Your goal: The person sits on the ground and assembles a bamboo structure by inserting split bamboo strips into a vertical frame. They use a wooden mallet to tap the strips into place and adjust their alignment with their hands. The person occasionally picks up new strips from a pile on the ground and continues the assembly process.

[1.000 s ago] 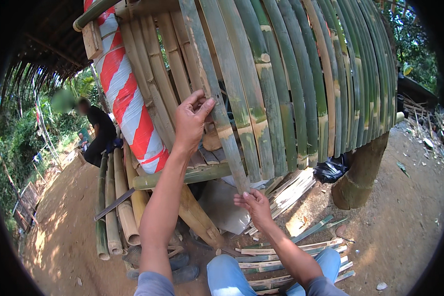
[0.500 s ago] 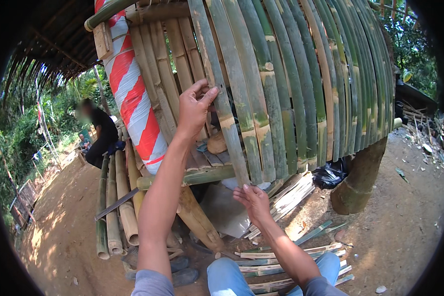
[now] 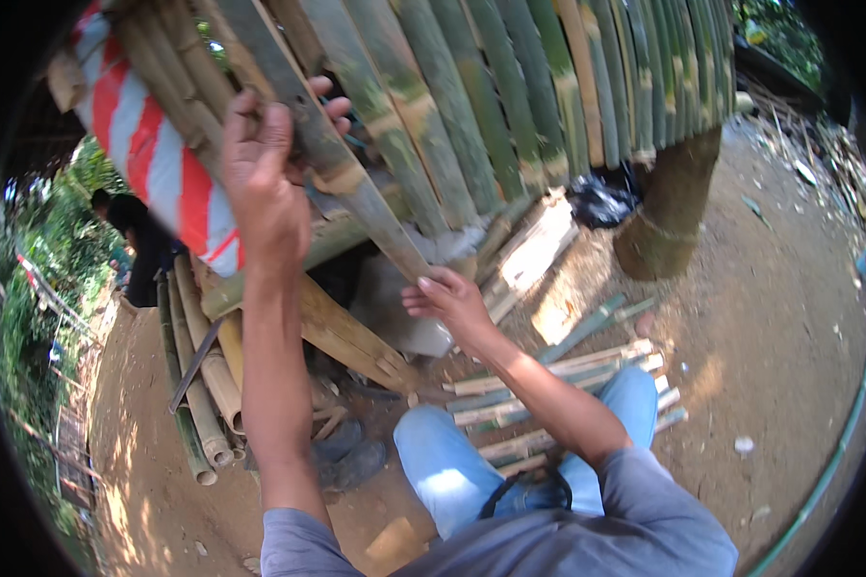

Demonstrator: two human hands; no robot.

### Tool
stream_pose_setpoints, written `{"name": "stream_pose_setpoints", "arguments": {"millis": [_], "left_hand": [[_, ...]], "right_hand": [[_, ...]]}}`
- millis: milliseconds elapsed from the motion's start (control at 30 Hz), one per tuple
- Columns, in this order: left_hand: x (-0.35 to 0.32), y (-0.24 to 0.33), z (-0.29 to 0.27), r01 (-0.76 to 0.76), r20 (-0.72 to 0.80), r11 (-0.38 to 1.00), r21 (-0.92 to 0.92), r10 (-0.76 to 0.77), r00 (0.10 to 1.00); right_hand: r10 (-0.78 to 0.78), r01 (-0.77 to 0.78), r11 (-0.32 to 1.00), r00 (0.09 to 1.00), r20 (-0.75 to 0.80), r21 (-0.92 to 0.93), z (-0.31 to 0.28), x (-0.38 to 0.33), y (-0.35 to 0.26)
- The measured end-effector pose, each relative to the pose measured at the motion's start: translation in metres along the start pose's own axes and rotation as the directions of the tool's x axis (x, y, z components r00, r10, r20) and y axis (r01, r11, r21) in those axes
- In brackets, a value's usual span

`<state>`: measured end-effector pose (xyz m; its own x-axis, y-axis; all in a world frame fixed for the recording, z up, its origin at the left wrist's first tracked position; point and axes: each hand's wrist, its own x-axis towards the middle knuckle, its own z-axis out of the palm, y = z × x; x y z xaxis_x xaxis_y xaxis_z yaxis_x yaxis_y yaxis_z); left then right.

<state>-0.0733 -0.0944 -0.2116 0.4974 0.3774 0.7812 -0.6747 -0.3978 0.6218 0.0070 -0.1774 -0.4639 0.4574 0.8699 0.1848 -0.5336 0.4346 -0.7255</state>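
A flat bamboo slat [image 3: 361, 190] slants down in front of the slatted wall, its upper part running out toward the top edge. My left hand [image 3: 267, 188] is closed around its middle, with some fingertips showing past the slat's far edge. At the slat's lower end, my right hand [image 3: 452, 306] pinches it between thumb and fingers. Beside it on the right, a row of green split-bamboo slats [image 3: 462, 106] forms the wall. A horizontal bamboo pole [image 3: 332, 240] passes behind the held slat near the wall's foot.
A red-and-white wrapped post [image 3: 154, 144] stands left. Bamboo poles [image 3: 197, 380] and a long blade [image 3: 192, 370] lie below it. Cut strips [image 3: 500, 409] lie around my knees. A black plastic bag [image 3: 601, 197] sits by a thick bamboo post [image 3: 669, 212]. A person in dark clothing [image 3: 142, 245] is far left.
The held slat has come away from the wall's row, leaving a wider gap, and slants more. Both hands have moved with it. My view has tipped downward.
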Motion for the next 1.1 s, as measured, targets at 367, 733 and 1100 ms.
{"name": "stream_pose_setpoints", "arguments": {"millis": [367,733,1100], "left_hand": [[-0.175,-0.123,0.150,0.297,0.451,0.951,0.092,-0.305,0.839],[-0.403,-0.357,0.124,0.454,0.184,0.343,0.823,-0.915,0.359],[-0.525,-0.405,0.112,0.175,0.345,0.503,0.846,-0.768,0.539]], "right_hand": [[-0.331,-0.038,0.879,0.670,-0.665,-0.476,-0.231,-0.170,-0.054],[-0.401,0.086,0.911,0.415,-0.817,-0.403,-0.297,-0.242,-0.082],[-0.335,0.038,0.937,0.375,-0.865,-0.346,-0.332,-0.256,-0.086]]}}
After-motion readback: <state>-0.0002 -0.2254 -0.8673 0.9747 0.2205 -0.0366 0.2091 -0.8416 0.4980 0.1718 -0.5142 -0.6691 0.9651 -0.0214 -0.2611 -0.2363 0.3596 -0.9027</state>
